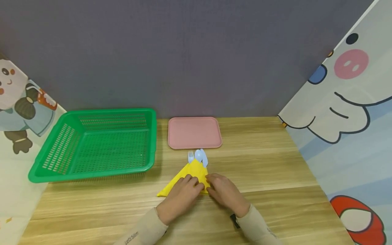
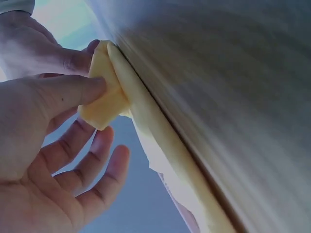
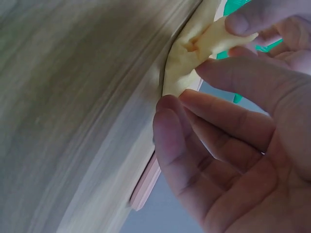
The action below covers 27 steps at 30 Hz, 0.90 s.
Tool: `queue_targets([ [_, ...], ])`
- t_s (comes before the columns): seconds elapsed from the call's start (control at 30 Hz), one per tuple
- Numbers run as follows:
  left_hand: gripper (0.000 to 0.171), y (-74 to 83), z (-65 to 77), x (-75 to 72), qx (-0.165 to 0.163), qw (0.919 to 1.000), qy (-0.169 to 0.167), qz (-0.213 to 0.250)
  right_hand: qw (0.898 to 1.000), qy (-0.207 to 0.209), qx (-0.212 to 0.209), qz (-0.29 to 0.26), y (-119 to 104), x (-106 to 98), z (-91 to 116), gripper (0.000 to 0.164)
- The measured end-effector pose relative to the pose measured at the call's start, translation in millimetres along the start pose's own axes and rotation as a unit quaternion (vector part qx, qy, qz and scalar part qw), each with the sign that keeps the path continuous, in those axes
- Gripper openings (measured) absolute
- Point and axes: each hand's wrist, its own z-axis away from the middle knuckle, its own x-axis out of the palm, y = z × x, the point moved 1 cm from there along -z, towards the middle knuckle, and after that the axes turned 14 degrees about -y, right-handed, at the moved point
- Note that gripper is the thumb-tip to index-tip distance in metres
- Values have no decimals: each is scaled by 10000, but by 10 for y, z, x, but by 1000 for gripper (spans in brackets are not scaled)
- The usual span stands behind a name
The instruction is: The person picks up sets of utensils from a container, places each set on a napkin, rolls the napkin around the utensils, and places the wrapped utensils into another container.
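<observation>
A yellow cloth napkin (image 1: 194,169) lies folded on the wooden table, its top coming to a point. From under that point stick the heads of a pale blue fork (image 1: 191,157), spoon (image 1: 198,155) and knife (image 1: 204,158); their handles are hidden. My left hand (image 1: 182,191) lies over the napkin's middle, and in the left wrist view its thumb (image 2: 92,91) and forefinger pinch a raised flap. At the napkin's right edge, my right hand (image 1: 224,191) pinches the cloth between thumb (image 3: 218,73) and fingertips, close beside the left hand.
Just beyond the cutlery lies a pink rectangular tray (image 1: 194,132). A green plastic basket (image 1: 152,139) stands at the back left. Behind them rises a grey panel (image 1: 183,58), with cartoon-printed panels on the left and right (image 1: 340,112).
</observation>
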Motion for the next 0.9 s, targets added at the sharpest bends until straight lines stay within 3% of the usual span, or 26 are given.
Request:
queue_targets([
  [0.33,5,45,7,-16,46,9973,338,-652,10000,2,57,57,-5,5,-6,30],
  [0.63,8,86,38,-29,-296,9979,-375,-445,9997,55,45,231,-31,13,-2,32],
  [0.83,9,114,71,-58,-245,9981,-462,-325,9993,158,25,346,-61,12,-30,25],
  [0.9,10,107,75,-69,-298,9985,-461,-90,9990,200,51,392,-82,9,-49,22],
])
